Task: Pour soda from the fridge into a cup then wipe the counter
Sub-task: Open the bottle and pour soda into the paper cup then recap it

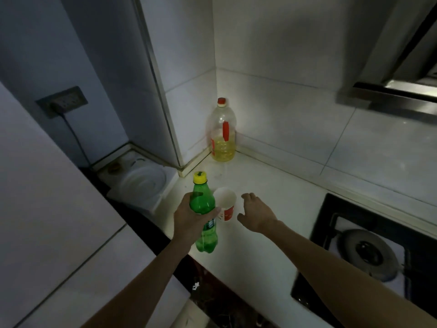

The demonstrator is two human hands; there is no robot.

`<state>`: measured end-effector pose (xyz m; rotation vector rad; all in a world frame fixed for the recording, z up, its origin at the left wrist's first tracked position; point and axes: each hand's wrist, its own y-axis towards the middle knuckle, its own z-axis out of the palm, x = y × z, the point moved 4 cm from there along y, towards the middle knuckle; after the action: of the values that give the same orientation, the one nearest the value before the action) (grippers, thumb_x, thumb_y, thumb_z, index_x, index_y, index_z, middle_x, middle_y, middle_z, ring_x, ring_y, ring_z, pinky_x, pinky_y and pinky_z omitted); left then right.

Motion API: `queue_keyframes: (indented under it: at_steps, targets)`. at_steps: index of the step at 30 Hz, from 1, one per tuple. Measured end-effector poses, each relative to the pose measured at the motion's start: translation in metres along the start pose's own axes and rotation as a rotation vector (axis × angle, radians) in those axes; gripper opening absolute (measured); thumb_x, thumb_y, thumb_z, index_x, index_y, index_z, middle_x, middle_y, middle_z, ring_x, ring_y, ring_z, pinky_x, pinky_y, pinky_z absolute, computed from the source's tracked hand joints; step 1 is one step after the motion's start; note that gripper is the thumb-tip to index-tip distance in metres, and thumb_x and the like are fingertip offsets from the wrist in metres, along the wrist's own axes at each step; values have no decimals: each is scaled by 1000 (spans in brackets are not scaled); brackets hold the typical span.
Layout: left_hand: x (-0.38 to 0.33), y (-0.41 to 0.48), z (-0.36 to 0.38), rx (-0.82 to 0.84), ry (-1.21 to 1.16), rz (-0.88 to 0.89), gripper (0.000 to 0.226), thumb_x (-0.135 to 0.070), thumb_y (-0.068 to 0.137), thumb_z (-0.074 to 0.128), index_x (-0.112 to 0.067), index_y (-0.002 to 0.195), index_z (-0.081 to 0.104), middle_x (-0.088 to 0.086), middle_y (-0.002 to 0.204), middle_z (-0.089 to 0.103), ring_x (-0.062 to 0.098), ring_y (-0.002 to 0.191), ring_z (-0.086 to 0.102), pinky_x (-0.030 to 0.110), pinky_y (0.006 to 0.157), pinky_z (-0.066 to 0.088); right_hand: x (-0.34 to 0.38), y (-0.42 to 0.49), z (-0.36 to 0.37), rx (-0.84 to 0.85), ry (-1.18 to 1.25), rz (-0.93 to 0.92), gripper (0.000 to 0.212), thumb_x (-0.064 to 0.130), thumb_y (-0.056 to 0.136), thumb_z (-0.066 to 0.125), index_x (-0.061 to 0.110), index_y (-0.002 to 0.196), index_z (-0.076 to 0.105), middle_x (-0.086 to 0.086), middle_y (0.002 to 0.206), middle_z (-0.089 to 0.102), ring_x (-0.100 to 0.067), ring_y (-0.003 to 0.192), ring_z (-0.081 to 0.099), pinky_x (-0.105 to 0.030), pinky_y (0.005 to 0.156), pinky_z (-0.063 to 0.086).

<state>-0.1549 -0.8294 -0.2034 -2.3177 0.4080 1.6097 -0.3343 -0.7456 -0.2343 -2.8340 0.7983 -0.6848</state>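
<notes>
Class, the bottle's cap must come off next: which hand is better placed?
Right: the right hand is open and free beside the cup; the left hand grips the bottle, cap on.

Your left hand (189, 216) holds the soda bottle (204, 209) at the front left edge of the counter (260, 245). The cup (225, 204) sits just right of the bottle, w/ your right hand (256, 214) near its other side. Oil bottle (222, 133): back corner. Stove (366, 252): far right, in the counter.
</notes>
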Motion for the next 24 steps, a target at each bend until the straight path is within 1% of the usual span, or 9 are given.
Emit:
queue_keyframes:
  at_steps: [2,4,7,9,11,14,18,20,24]
  targets:
    - [16,16,2,40,3,-29,49,-30,61,92,-23,99,61,-4,94,70,16,91,67,38,79,58,2,20,13,18,67,40,68,35,87,65,4,141,34,-14,138,42,-28,126,44,-39,103,43]
    - [29,33,2,70,0,-54,55,-39,56,92,-24,99,61,-4,94,70,18,91,67,40,79,58,3,38,26,18,129,84,76,38,83,71,4,139,33,-15,136,41,-29,124,44,-41,102,43]
    - [43,59,4,104,0,-70,67,-56,44,87,-27,99,61,-5,94,70,16,90,67,43,80,58,4,61,45,15,190,145,98,41,74,81,1,143,23,-15,138,35,-31,127,40,-44,102,42]
    - [50,73,6,124,4,-73,69,-52,46,88,-25,103,61,-5,98,70,16,93,66,41,81,58,6,74,53,4,209,181,116,44,69,84,0,149,12,-14,143,29,-32,132,35,-46,105,41]
    - [57,84,8,143,-3,-81,63,-40,53,91,-24,106,61,-6,99,69,15,94,66,37,81,58,7,85,60,-22,226,234,125,47,65,86,2,151,6,-12,146,26,-31,135,32,-49,105,41]
    - [69,95,11,152,-7,-101,58,-34,57,92,-27,106,60,-9,98,69,12,93,66,34,80,57,9,94,71,-48,260,304,123,47,64,87,5,150,10,-10,143,32,-30,133,35,-51,102,44]
    - [78,99,15,164,0,-116,58,-31,58,92,-26,106,60,-8,100,69,13,95,65,30,79,55,12,95,78,-99,291,309,100,46,62,87,10,137,32,-7,131,44,-26,121,47,-47,92,50]
    - [78,101,17,183,11,-118,59,-29,59,92,-24,108,60,-6,101,68,14,96,64,28,78,54,13,91,76,-114,296,302,95,47,62,86,11,134,35,-7,129,44,-25,118,49,-46,90,51]
    - [68,103,28,229,21,-88,62,-26,59,93,-20,111,59,-2,105,68,18,98,64,29,79,54,9,78,61,-167,293,289,93,44,64,86,10,133,35,-7,129,43,-25,117,49,-46,90,52]
